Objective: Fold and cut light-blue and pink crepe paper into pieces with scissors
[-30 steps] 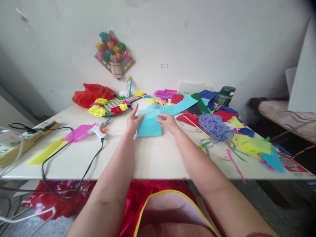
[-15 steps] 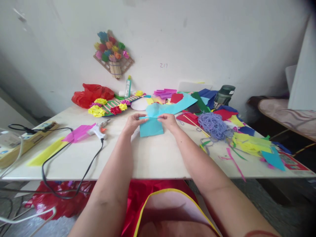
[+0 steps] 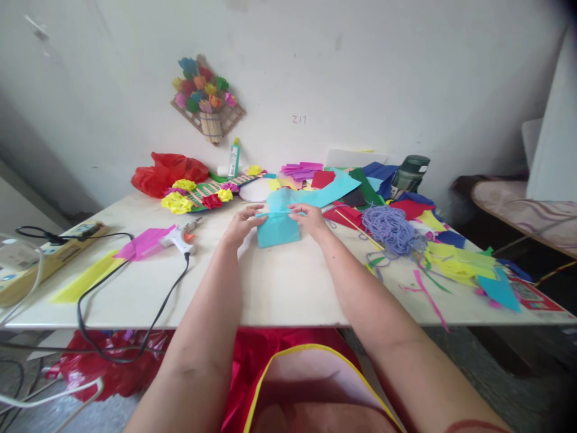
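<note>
Both hands on it here: the left hand (image 3: 243,226) pinches the paper (image 3: 279,231) at its far left corner, thumb towards us, and the right hand (image 3: 311,220) has the far right corner between thumb and fingertips. The paper sits mid-table, its near part seemingly down on the table (image 3: 288,288), a narrow band like a fold along the far edge.

Now, the danger! That band could run crooked if one hand rolls more than the other, and the near edge already slants, its right end farther off than its left. Nothing seems to pin that near edge, so the sheet could swivel. Thin as it looks, it could crease or tear if the two pinches pull against each other. And just beyond lies the blue strip (image 3: 336,190), close in colour; whether the two touch, I can't tell, but a fingertip could catch both. The yarn (image 3: 390,231) and the glue gun (image 3: 183,240) lie well clear to either side.

And look at the change from a second ago! Then the left fingers stood up off the sheet; now they've come down to the far corner. The paper has slid slightly right, turned a touch, and shows less depth, near to far.
</note>
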`<move>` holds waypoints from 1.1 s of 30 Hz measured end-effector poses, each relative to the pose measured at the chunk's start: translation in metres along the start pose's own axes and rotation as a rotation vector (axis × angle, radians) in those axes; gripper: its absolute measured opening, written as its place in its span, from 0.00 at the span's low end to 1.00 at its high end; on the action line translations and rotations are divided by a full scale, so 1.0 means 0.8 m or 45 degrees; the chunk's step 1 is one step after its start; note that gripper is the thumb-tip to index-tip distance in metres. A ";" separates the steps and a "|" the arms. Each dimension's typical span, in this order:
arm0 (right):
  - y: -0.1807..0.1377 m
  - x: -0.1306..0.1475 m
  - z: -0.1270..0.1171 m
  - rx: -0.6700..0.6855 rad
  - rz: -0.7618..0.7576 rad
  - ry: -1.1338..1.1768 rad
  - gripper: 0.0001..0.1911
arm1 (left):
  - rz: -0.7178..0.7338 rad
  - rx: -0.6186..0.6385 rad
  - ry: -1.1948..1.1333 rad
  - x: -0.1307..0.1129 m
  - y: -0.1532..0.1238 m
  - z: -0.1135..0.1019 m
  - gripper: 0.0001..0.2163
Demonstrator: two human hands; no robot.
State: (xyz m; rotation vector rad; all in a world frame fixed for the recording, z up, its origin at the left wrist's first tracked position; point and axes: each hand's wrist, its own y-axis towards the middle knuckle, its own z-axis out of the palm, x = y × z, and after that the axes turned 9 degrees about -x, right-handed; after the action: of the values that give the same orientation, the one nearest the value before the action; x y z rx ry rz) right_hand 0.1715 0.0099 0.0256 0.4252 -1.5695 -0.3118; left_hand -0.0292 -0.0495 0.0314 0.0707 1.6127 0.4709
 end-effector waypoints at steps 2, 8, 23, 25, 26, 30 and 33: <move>-0.001 0.002 0.002 0.014 0.136 0.076 0.07 | 0.022 0.004 -0.045 -0.002 -0.001 0.000 0.10; -0.002 0.003 0.004 0.002 0.293 0.166 0.12 | -0.224 0.091 -0.184 0.002 0.000 0.005 0.14; -0.002 0.008 0.013 -0.179 0.114 0.108 0.09 | -0.195 -0.496 -0.027 0.011 0.016 0.004 0.25; -0.004 0.008 0.016 -0.154 -0.080 0.075 0.06 | -0.407 -0.351 -0.148 0.013 0.018 0.001 0.31; -0.006 0.008 0.017 -0.120 -0.176 0.046 0.05 | -0.490 -0.234 -0.236 0.012 0.018 0.000 0.33; -0.011 0.004 0.019 0.051 -0.411 -0.064 0.06 | -0.629 0.039 -0.620 0.007 0.010 0.002 0.35; -0.013 0.001 0.020 0.156 -0.496 -0.091 0.07 | -0.634 -0.021 -0.744 0.009 0.007 0.005 0.20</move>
State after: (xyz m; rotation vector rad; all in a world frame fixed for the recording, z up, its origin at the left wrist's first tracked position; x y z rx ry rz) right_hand 0.1565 -0.0011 0.0210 0.8262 -1.5753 -0.5351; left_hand -0.0278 -0.0407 0.0262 -0.1888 0.9996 0.0595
